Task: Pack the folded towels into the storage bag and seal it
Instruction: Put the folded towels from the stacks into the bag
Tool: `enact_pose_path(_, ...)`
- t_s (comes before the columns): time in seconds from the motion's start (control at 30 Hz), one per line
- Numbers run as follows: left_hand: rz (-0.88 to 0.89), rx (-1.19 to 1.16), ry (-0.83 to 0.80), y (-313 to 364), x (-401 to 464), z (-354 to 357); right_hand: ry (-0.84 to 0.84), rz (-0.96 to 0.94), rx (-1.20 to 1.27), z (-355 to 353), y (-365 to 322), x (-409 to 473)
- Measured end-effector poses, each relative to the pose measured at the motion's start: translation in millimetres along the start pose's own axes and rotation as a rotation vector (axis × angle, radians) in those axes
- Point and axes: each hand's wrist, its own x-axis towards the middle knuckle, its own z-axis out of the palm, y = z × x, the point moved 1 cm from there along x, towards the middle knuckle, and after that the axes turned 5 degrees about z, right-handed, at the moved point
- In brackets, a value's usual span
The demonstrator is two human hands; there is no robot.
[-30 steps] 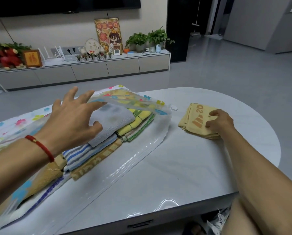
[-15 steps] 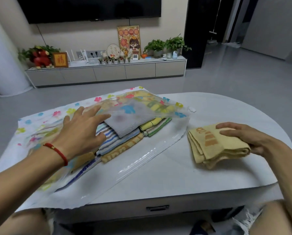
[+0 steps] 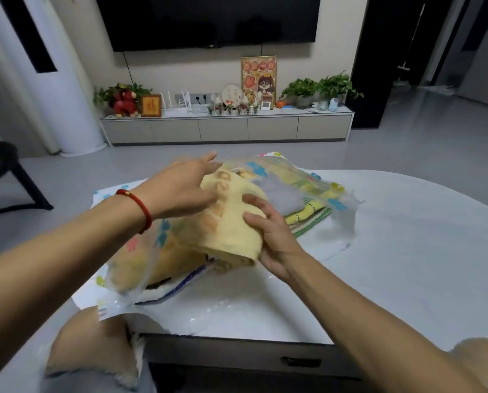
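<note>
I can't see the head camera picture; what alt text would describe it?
Two bare hands push a folded yellow towel into a clear flower-printed storage bag on a white table: the left hand lifts the bag's top layer, the right hand grips the towel. Grey, striped and green towels already lie inside, and a TV cabinet stands behind.

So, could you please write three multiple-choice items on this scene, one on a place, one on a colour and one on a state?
1. Where is the yellow towel?
A. on the floor
B. at the storage bag mouth, over the stacked towels
C. on the TV cabinet

2. What colour is the bracelet on the left wrist?
A. red
B. blue
C. black

3. What is the right hand doing?
A. resting empty
B. holding a cup
C. gripping the yellow towel

Answers: 1 B, it lies over the stack in the bag; 2 A, a red band; 3 C, fingers wrap its edge, while the left hand rests on it.
</note>
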Motion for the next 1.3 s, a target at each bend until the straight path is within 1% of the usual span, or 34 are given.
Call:
enact_pose_path(0.03, -0.005, -0.006, 0.011, 0, 1, -2, 0.058, 0.001, -0.042, 10, 16, 15)
enact_pose_path(0.07, -0.009, -0.012, 0.021, 0, 2, -4, 0.128, 0.013, -0.210, 16, 32, 27)
enact_pose_path(0.13, -0.003, -0.026, 0.022, 0, 2, -3, 0.223, 0.049, -0.641, 24, 57, 39)
enact_pose_path(0.17, 0.005, -0.033, 0.016, 1, 1, -1, 0.227, 0.050, -0.750, 27, 64, 42)
enact_pose_path(0.2, 0.013, -0.041, 0.011, 1, 0, 2, 0.198, 0.050, -0.766, 27, 66, 43)
enact_pose_path(0.27, 0.032, -0.060, 0.014, 1, -2, 9, 0.092, 0.066, -0.703, 23, 59, 39)
enact_pose_path(0.3, 0.041, -0.068, 0.019, 2, -3, 13, 0.089, 0.057, -0.683, 16, 53, 35)
enact_pose_path(0.33, 0.049, -0.077, 0.029, 3, -5, 17, 0.152, 0.004, -0.692, 4, 46, 30)
enact_pose_path(0.37, 0.056, -0.092, 0.046, 4, -6, 20, 0.275, -0.091, -0.716, -11, 40, 25)
enact_pose_path(0.43, 0.070, -0.135, 0.101, 7, -8, 27, 0.600, -0.271, -0.785, -46, 30, 14)
enact_pose_path(0.47, 0.078, -0.163, 0.127, 9, -10, 30, 0.716, -0.305, -0.848, -62, 26, 11)
enact_pose_path(0.5, 0.085, -0.196, 0.147, 10, -12, 33, 0.761, -0.281, -0.928, -75, 24, 13)
enact_pose_path(0.6, 0.088, -0.282, 0.172, 10, -17, 39, 0.661, -0.104, -1.236, -86, 22, 39)
enact_pose_path(0.63, 0.089, -0.297, 0.177, 10, -18, 40, 0.655, -0.058, -1.297, -82, 21, 49)
enact_pose_path(0.7, 0.090, -0.318, 0.191, 8, -19, 40, 0.662, 0.022, -1.332, -73, 18, 65)
enact_pose_path(0.77, 0.086, -0.327, 0.186, 6, -20, 39, 0.676, 0.057, -1.350, -68, 17, 68)
enact_pose_path(0.8, 0.084, -0.330, 0.178, 4, -19, 38, 0.712, 0.042, -1.370, -65, 18, 63)
enact_pose_path(0.83, 0.084, -0.332, 0.172, 3, -19, 36, 0.774, -0.020, -1.384, -60, 20, 55)
enact_pose_path(0.87, 0.086, -0.334, 0.167, 2, -18, 35, 0.839, -0.137, -1.376, -52, 23, 47)
enact_pose_path(0.9, 0.089, -0.340, 0.162, 2, -17, 34, 0.855, -0.276, -1.330, -40, 29, 39)
enact_pose_path(0.93, 0.089, -0.352, 0.156, 2, -17, 33, 0.797, -0.368, -1.282, -24, 34, 33)
enact_pose_path(0.97, 0.086, -0.366, 0.148, 2, -17, 32, 0.690, -0.395, -1.246, -8, 40, 31)
enact_pose_path(1.03, 0.065, -0.395, 0.138, 2, -16, 29, 0.476, -0.282, -1.254, 20, 55, 37)
enact_pose_path(1.07, 0.051, -0.411, 0.130, 2, -16, 26, 0.421, -0.219, -1.263, 29, 60, 43)
enact_pose_path(1.1, 0.040, -0.427, 0.117, 2, -15, 24, 0.407, -0.185, -1.223, 37, 62, 48)
enact_pose_path(1.13, 0.035, -0.439, 0.102, 3, -14, 20, 0.421, -0.170, -1.107, 43, 62, 53)
enact_pose_path(1.23, 0.047, -0.432, 0.072, 2, -12, 11, 0.434, -0.154, -0.422, 54, 59, 56)
enact_pose_path(1.27, 0.044, -0.422, 0.068, 2, -11, 9, 0.418, -0.148, -0.288, 54, 63, 58)
enact_pose_path(1.3, 0.038, -0.415, 0.066, 2, -11, 7, 0.375, -0.133, -0.246, 55, 68, 57)
